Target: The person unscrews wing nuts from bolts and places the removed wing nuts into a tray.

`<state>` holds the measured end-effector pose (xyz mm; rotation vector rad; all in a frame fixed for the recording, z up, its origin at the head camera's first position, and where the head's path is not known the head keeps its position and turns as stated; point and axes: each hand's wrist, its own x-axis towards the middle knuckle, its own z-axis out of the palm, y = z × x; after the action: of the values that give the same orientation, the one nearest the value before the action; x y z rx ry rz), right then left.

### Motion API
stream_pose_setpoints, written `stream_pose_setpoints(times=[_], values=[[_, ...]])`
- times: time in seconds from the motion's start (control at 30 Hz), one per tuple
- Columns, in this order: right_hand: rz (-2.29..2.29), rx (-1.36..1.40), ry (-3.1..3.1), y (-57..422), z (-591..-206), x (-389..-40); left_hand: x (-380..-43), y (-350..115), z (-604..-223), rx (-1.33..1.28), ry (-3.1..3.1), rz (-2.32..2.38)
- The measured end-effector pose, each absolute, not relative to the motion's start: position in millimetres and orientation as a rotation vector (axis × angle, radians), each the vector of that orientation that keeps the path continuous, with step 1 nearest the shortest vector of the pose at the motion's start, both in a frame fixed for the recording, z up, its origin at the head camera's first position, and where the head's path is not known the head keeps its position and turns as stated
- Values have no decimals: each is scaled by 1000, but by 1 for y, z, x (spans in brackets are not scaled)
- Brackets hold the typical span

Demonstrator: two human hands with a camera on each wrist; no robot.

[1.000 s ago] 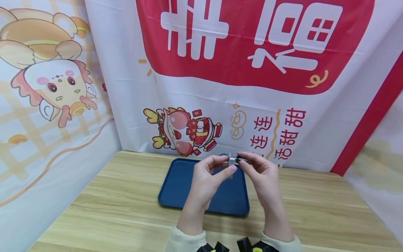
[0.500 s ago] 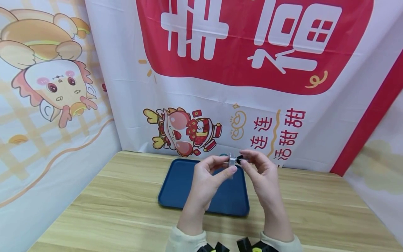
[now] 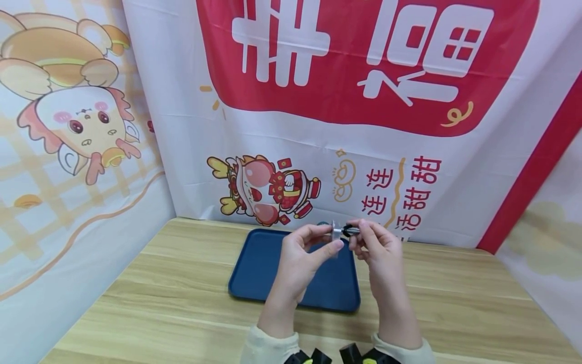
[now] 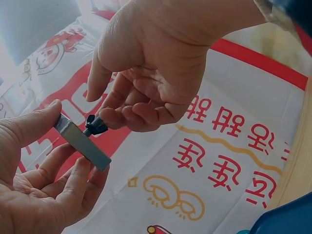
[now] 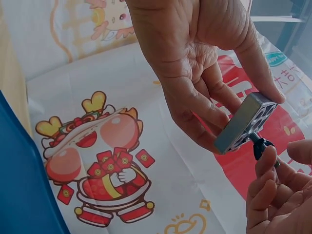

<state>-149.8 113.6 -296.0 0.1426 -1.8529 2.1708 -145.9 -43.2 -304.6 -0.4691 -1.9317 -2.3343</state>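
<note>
A square metal plate [image 4: 87,146] with a ribbed, hollowed face stands on edge between thumb and fingers of my left hand [image 3: 295,260], which grips it by its sides. From its middle sticks a threaded bolt [image 5: 253,137], carrying a black wing nut [image 4: 96,126]. My right hand [image 3: 384,255] is at the free end of the bolt, fingers loosely bent, a fingertip against the nut or bolt end. Its thumb is lifted apart from the nut in both wrist views. Both hands are raised above the blue tray's far right part.
A blue tray [image 3: 259,270] with a raised rim lies on the wooden table [image 3: 182,288] below my hands. Behind the table hangs a printed cloth backdrop [image 3: 182,126], and another patterned cloth [image 3: 91,212] hangs at the left.
The right hand's thumb and fingers, earlier closed about the wing nut, have spread, and the thumb has risen above the bolt end. The left hand and plate have hardly moved.
</note>
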Motion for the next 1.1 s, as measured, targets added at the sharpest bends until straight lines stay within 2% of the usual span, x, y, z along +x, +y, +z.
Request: stream_pose_setpoints(times=[0.5, 1.1], values=[[2127, 79, -1929, 114, -295, -151, -148, -44, -307, -511, -1948, -2334], [1779, 396, -2178, 122, -299, -151, -148, -45, -307, -493, -1935, -2340]])
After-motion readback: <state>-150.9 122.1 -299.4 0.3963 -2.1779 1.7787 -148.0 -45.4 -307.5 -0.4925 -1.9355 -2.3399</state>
